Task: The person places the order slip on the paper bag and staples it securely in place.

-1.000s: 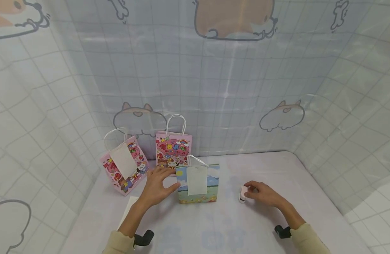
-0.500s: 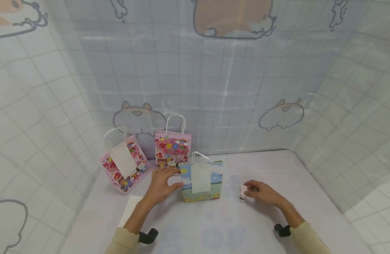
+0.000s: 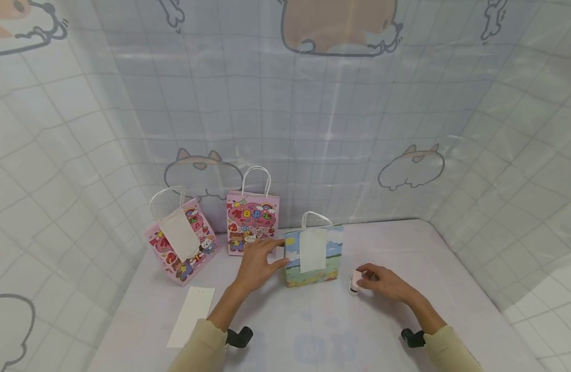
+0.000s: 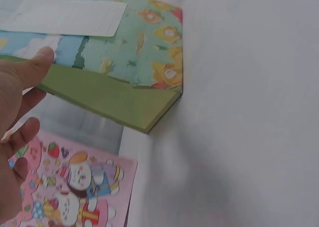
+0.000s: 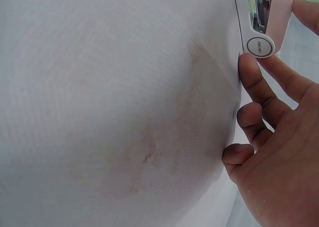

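Observation:
In the head view my left hand pinches the left side edge of a paper gift bag with a blue sky and green meadow print. The left wrist view shows the thumb on the bag's printed front and the index finger tucked behind its green side. A blank white card lies against the bag's front, below the white handle. Just right of the bag, a small pink and white stapler is held between thumb and fingers of my right hand, resting on the table.
Two pink cartoon-print gift bags stand behind to the left: a tilted one bearing a white card, and an upright one by the back wall. Another white card lies flat on the table by my left forearm.
My left hand has moved the meadow-print bag right and slightly back, toward the stapler. The flat white card is now less covered by my arm. My right hand stays on the stapler.

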`<action>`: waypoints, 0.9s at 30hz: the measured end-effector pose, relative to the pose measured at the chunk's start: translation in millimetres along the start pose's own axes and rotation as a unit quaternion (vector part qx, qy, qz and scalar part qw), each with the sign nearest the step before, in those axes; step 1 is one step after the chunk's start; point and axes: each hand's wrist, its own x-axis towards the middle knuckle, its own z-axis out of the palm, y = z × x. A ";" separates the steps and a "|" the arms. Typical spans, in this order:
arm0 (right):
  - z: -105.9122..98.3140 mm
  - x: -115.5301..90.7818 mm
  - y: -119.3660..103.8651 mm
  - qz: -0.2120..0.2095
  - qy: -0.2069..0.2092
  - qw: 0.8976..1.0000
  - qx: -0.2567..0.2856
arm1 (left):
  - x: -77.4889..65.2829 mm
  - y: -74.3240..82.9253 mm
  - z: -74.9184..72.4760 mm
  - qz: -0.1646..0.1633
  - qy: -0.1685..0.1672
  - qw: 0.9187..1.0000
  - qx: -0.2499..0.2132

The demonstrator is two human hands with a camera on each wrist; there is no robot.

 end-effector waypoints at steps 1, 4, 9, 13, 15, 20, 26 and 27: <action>-0.1 -0.1 -0.4 -0.001 0.001 1.000 -0.001 | 2.5 2.2 2.9 -0.001 0.001 1.000 0.002; -0.6 -0.9 -2.0 0.001 0.003 1.000 -0.002 | 8.8 8.7 11.6 -0.006 0.007 1.000 0.010; -0.2 -1.7 -2.5 0.004 0.002 1.000 0.004 | 17.8 18.4 25.4 -0.024 0.015 1.000 0.012; 0.7 -0.7 -0.4 0.007 0.007 1.000 0.004 | 25.2 25.2 34.6 -0.034 0.021 0.999 0.007; 0.8 -1.3 -0.1 0.007 0.009 1.000 0.005 | 28.8 28.3 39.1 -0.038 0.023 0.999 0.009; 0.1 -4.7 -2.7 -0.001 0.012 1.000 0.009 | 37.6 33.4 49.3 -0.040 0.030 0.998 0.025; -1.3 -7.7 -4.9 -0.006 0.015 1.000 0.005 | 46.2 38.3 56.9 -0.051 0.033 0.997 0.039; -1.6 -7.8 -5.2 -0.004 0.016 1.000 0.005 | 47.6 39.1 58.2 -0.054 0.032 0.997 0.038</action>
